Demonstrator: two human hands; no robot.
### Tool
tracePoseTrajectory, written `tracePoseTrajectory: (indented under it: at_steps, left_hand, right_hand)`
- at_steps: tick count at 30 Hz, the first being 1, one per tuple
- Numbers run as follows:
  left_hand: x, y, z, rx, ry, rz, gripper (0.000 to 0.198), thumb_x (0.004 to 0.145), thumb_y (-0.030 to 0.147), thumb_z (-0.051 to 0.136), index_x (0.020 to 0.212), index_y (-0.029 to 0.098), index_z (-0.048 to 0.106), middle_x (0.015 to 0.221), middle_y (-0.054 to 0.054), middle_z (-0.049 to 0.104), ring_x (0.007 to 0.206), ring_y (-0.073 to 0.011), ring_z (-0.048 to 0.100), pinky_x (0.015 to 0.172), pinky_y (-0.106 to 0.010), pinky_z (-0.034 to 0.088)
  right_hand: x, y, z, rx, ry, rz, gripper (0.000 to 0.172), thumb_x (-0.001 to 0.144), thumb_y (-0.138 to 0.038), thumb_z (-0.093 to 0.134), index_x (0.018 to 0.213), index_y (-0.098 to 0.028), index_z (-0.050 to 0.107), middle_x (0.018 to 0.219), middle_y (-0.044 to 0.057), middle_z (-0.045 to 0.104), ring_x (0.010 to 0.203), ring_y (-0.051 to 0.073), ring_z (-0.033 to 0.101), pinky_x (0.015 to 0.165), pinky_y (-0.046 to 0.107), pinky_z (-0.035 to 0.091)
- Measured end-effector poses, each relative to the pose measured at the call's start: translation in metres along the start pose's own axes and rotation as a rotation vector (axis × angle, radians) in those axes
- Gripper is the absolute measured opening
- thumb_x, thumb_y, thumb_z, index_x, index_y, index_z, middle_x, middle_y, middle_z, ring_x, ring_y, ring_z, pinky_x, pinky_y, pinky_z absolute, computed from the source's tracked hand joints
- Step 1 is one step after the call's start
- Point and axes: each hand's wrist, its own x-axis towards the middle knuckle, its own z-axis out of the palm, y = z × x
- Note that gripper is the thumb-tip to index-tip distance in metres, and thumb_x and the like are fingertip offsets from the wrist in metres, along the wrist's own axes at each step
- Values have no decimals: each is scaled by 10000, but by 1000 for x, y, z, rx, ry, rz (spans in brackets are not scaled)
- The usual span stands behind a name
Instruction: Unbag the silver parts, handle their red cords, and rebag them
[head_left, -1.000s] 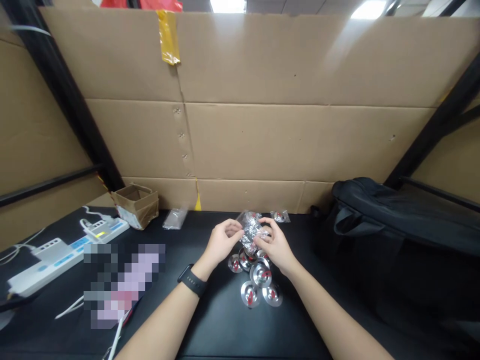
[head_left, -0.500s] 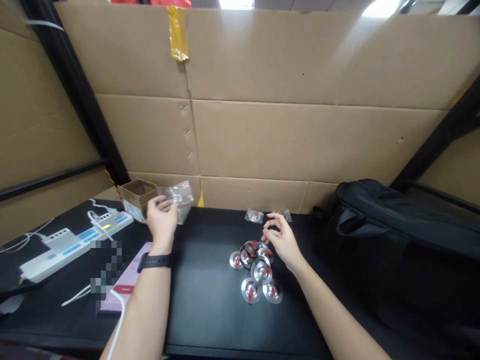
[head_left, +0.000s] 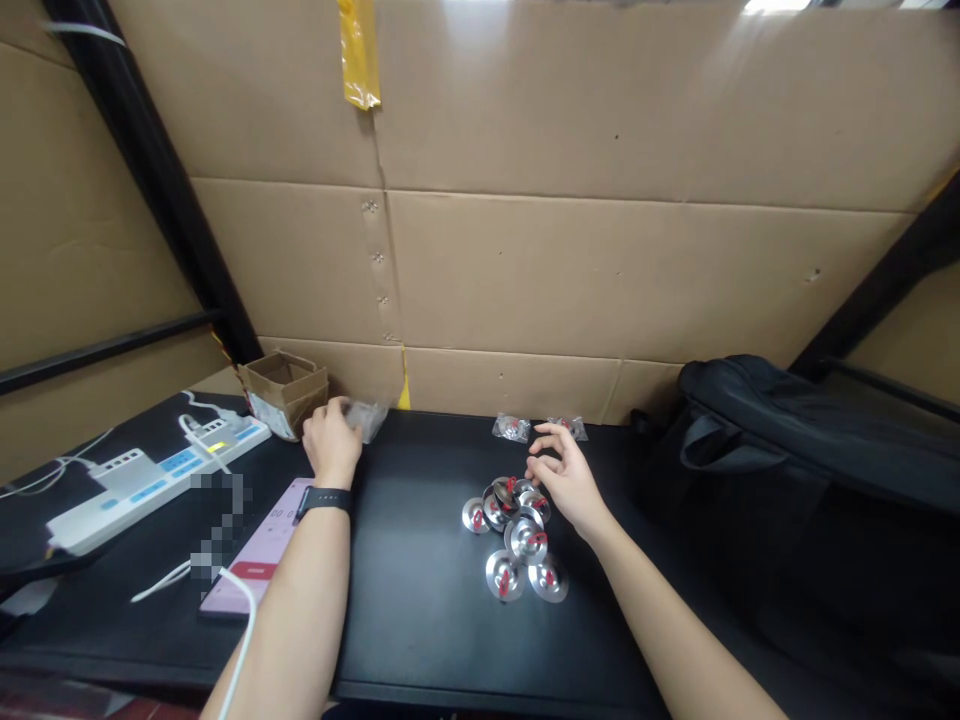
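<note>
My left hand (head_left: 332, 440), a dark watch on its wrist, is low over the back left of the table, beside an open cardboard box (head_left: 289, 385). Its partly hidden fingers are closed at the edge of a clear plastic bag (head_left: 367, 418), blurred by motion. My right hand (head_left: 564, 475) hovers with bent fingers apart and nothing in them. Left of it and nearer to me lies a cluster of small silver finger cymbals (head_left: 527, 540) with red loops, some overlapping. Behind the right hand are two small clear packets (head_left: 512, 428) with something red inside.
To the left lie a white power strip (head_left: 157, 485) with cables and a phone (head_left: 259, 560) with a lit screen, partly behind my left forearm. A black bag (head_left: 810, 480) fills the right side. Cardboard panels (head_left: 525, 270) wall the back.
My left hand has lowered towards the table with the plastic bag, which now sits lower beside the box. The right hand and the cymbals stay about where they were. The view has tilted down slightly.
</note>
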Motion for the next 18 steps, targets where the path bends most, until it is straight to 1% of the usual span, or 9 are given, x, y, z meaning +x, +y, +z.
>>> tracePoseTrajectory:
  at_steps: [3,5,9,12,15,17,18]
  left_hand:
    - [-8,0,6,92,-28,54,296,826,308,648,1111,321,728,1422,-65,517,1233,-351,427,953,-495,396]
    - [-12,-1,13,107,-73,79,230,855,322,610,1023,329,768,1482,-33,471,1274,-361,375,958,-521,369]
    - [-14,-4,23,115,-134,86,261,884,293,542,958,331,789,1486,-27,480,1302,-363,341,960,-542,333]
    - [-14,-3,24,126,-144,92,277,874,274,533,949,341,791,1481,-25,484,1309,-361,333,965,-545,314]
    - [-13,0,21,132,-133,97,289,868,258,527,956,333,792,1478,-32,486,1311,-361,327,965,-539,306]
    - [-13,3,18,119,-104,101,293,870,253,522,966,324,790,1471,-43,492,1314,-361,323,964,-538,306]
    - [-13,4,17,109,-88,103,296,872,249,519,970,320,789,1464,-49,498,1317,-362,320,963,-538,305]
  right_hand:
    - [0,1,-1,-25,-5,0,437,785,-273,689,1175,-266,491,984,-13,530,648,118,652,535,230,477]
    - [0,2,-2,-52,-8,2,421,781,-279,689,1160,-257,508,988,-8,528,657,117,642,535,230,476]
    - [1,4,-3,-97,-20,-6,375,795,-292,664,1146,-245,539,993,6,530,705,130,627,544,236,482]
    - [6,7,-10,-146,-20,-16,296,818,-295,625,1105,-234,583,999,23,544,746,145,615,553,239,484]
    - [12,12,-24,-300,26,-67,222,834,-276,575,1046,-222,617,991,41,587,779,165,607,599,263,492]
    - [16,16,-34,-492,63,-138,192,845,-252,539,1010,-218,631,990,53,621,814,183,609,688,304,508]
    - [18,19,-38,-601,66,-174,186,852,-243,524,997,-217,638,1000,60,637,854,196,614,757,332,512]
